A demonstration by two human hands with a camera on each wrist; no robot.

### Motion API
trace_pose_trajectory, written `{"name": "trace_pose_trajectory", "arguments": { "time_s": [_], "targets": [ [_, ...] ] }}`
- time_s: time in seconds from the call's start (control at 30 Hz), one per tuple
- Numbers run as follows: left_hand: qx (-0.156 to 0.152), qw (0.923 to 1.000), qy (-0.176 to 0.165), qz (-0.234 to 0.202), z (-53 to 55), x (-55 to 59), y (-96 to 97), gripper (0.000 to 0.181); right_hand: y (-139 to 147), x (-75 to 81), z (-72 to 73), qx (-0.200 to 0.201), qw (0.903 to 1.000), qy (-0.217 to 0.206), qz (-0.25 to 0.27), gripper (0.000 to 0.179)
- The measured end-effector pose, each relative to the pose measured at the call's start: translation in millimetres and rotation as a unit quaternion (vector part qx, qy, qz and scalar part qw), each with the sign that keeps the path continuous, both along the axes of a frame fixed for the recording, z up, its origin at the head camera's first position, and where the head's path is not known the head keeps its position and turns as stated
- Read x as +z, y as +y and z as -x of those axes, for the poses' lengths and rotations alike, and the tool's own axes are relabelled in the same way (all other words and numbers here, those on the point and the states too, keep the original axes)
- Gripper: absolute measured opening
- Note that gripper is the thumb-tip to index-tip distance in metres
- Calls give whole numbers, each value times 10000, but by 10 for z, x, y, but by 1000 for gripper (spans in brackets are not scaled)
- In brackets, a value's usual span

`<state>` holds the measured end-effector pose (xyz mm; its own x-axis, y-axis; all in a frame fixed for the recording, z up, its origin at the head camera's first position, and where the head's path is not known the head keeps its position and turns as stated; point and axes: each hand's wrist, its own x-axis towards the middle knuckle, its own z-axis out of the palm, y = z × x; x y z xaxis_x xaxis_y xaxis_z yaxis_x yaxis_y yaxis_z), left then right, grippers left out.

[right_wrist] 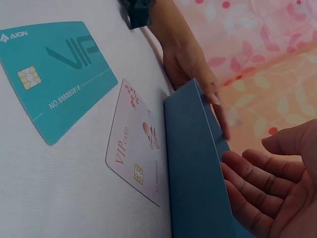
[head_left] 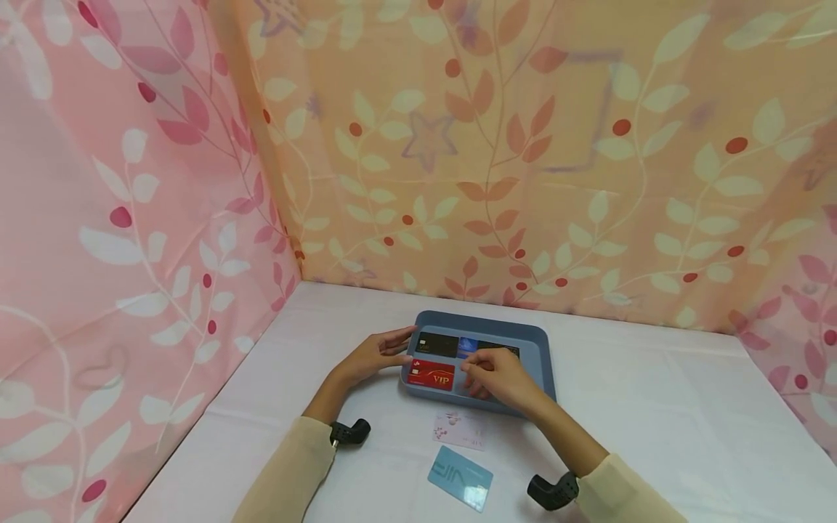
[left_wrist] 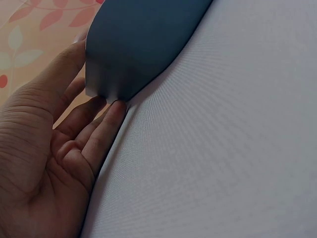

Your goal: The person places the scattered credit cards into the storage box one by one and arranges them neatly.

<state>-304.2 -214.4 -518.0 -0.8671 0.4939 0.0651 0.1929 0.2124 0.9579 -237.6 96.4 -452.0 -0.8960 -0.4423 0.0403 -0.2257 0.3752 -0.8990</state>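
A blue-grey tray [head_left: 539,363] sits on the white table. In it lie a red VIP card [head_left: 431,375], a black card [head_left: 437,344], a blue card [head_left: 467,346] and another dark card [head_left: 512,350], partly hidden by my right hand. My left hand [head_left: 373,357] touches the tray's left side with its fingertips and thumb; the left wrist view shows the fingers against the outer wall [left_wrist: 143,44]. Over the tray's front middle, my right hand [head_left: 500,376] hovers with loosely bent fingers. In the right wrist view, nothing shows between its thumb and fingers.
In front of the tray lies a pale pink VIP card [head_left: 459,431]. Closer to me is a teal VIP card [head_left: 461,477], set at an angle. Patterned cloth [head_left: 425,181] stands behind the table, and pink cloth [head_left: 131,254] borders the left.
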Motion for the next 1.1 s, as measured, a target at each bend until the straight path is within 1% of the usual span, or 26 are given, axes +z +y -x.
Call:
{"name": "trace_pose_trajectory", "arguments": {
  "time_s": [0.07, 0.17, 0.3, 0.47, 0.7, 0.77, 0.93, 1.03, 1.1],
  "targets": [
    [16, 10000, 10, 2, -8, 7, -2, 70, 24, 4, -28, 4, 9998, 172, 42, 28],
    [-2, 10000, 6, -22, -11, -5, -5, 70, 59, 21, -83, -30, 9996, 279, 94, 28],
    [-54, 10000, -7, -51, -5, -34, -6, 70, 87, 36, -171, -101, 9996, 244, 111, 26],
    [-62, 10000, 18, -42, -1, -35, 5, 70, 104, 56, -285, -162, 9996, 216, 90, 19],
    [-28, 10000, 44, 6, 21, -45, 1, 71, 123, 84, -430, -237, 9995, 194, -76, 21],
    [-44, 10000, 64, 11, 23, -41, 0, 71, 120, 83, -469, -226, 9993, 259, -135, 21],
    [-53, 9999, 107, 33, 19, -24, 0, 70, 99, 48, -549, -152, 9967, 618, -505, 17],
    [-58, 9999, 104, 23, 17, -13, 0, 70, 75, 32, -591, -85, 9948, 713, -725, 13],
    [-57, 9999, 87, 14, 15, -6, -1, 70, 58, 28, -619, -4, 9937, 684, -885, 12]
  ]
}}
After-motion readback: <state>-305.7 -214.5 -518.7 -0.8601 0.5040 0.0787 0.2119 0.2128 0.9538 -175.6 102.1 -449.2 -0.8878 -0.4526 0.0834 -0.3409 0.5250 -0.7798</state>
